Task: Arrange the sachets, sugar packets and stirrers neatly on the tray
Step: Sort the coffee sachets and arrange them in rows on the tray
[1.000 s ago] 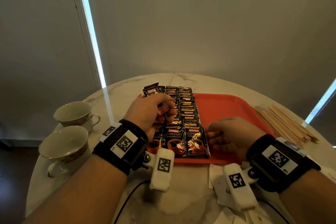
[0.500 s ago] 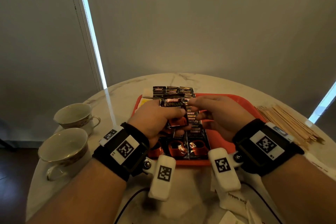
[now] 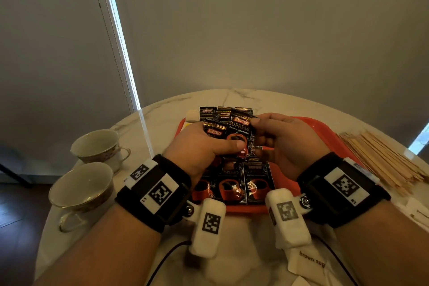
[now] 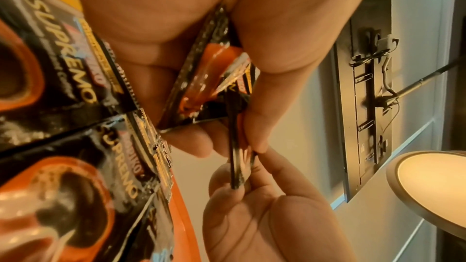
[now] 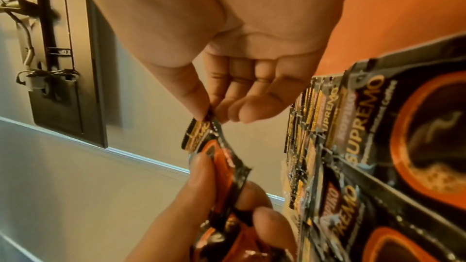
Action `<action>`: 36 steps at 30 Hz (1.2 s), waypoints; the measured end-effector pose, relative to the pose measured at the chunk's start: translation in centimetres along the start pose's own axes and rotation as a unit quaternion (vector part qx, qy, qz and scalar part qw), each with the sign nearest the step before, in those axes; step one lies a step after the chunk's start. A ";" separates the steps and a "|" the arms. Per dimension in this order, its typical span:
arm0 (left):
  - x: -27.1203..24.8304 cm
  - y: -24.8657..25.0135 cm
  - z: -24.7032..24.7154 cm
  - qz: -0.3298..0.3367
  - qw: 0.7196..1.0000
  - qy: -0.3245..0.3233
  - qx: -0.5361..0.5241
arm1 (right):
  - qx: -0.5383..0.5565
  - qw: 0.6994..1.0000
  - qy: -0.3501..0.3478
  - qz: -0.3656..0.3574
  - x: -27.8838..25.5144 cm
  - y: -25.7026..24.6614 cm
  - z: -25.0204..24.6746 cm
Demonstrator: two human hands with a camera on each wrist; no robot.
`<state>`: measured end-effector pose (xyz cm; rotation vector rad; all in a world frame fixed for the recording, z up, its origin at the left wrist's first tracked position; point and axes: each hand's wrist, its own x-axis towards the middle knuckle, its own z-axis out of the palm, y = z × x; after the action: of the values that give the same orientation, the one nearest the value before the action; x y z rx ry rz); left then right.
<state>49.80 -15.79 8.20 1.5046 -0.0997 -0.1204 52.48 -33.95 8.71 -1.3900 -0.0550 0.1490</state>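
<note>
Black Kopiko coffee sachets (image 3: 232, 184) lie in overlapping rows on the left half of the red tray (image 3: 325, 127). Above them my left hand (image 3: 232, 146) grips a few sachets (image 3: 216, 132) upright, thumb across the front. My right hand (image 3: 255, 123) pinches the top corner of the front sachet (image 3: 241, 133) between thumb and forefinger. The left wrist view shows that sachet's edge (image 4: 237, 166) in the pinch. In the right wrist view the pinched top (image 5: 199, 132) is above my left hand's thumb (image 5: 201, 168). Wooden stirrers (image 3: 383, 158) lie in a pile right of the tray.
Two teacups (image 3: 97, 144) (image 3: 81, 186) stand on the round marble table (image 3: 162, 109) at the left. White brown sugar packets (image 3: 311, 262) lie on the table near me, below my right wrist. The tray's right half is bare red.
My left hand lifted a few sachets off the rows and turned them upright. My right hand moved from the tray's near edge up to them and pinched the top of one.
</note>
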 end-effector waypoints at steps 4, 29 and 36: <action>-0.2 0.1 0.2 0.014 1.000 0.002 0.025 | 0.036 0.999 0.020 0.018 -0.2 -0.2 0.0; 0.1 1.7 -1.6 -0.004 0.953 0.206 -0.220 | -0.415 0.909 -0.010 0.030 -1.7 0.6 0.9; 0.3 1.4 -1.6 -0.012 0.961 0.182 -0.209 | -0.445 0.895 -0.021 0.039 -1.8 0.5 1.5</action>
<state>50.31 -14.14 9.51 1.0827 0.2283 0.1122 50.51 -32.66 8.60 -2.3107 -0.1112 0.2358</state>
